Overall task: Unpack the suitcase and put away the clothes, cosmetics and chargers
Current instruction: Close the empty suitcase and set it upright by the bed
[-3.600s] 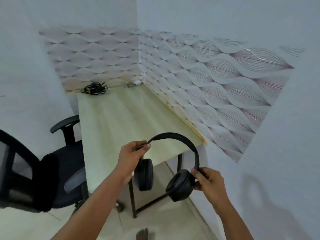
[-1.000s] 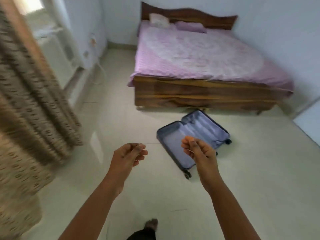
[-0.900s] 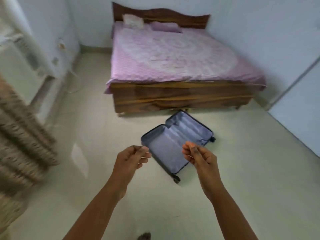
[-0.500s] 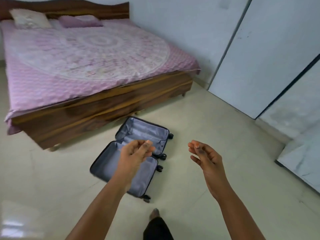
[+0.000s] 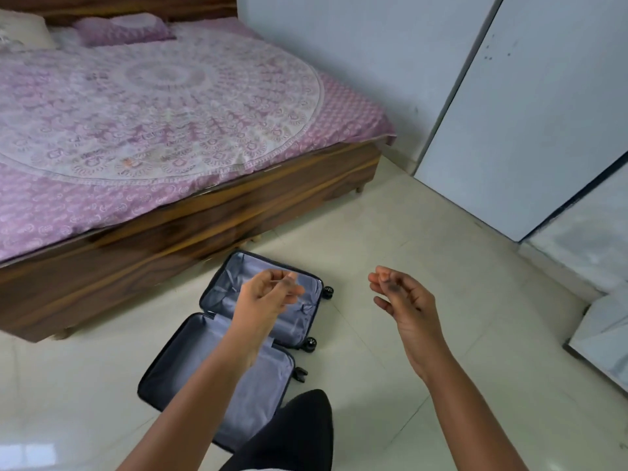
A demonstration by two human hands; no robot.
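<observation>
A dark suitcase (image 5: 190, 372) lies wide open on the tiled floor beside the bed, both halves showing grey lining and nothing inside that I can see. My left hand (image 5: 263, 295) hovers above its far half, fingers loosely curled, holding nothing. My right hand (image 5: 402, 297) hangs in the air to the right of the suitcase, over bare floor, fingers relaxed and empty. My black-trousered leg (image 5: 292, 433) covers the near corner of the case.
A wooden bed (image 5: 190, 229) with a purple patterned sheet (image 5: 163, 100) and two pillows fills the upper left. White wardrobe doors (image 5: 530, 107) stand at the right. A marble ledge (image 5: 601, 341) juts in at the right edge. Pale tiled floor (image 5: 424, 232) lies between.
I held black headphones at a desk earlier; both hands are empty now. I turned and walked up to the suitcase, which has come closer, directly under my left hand.
</observation>
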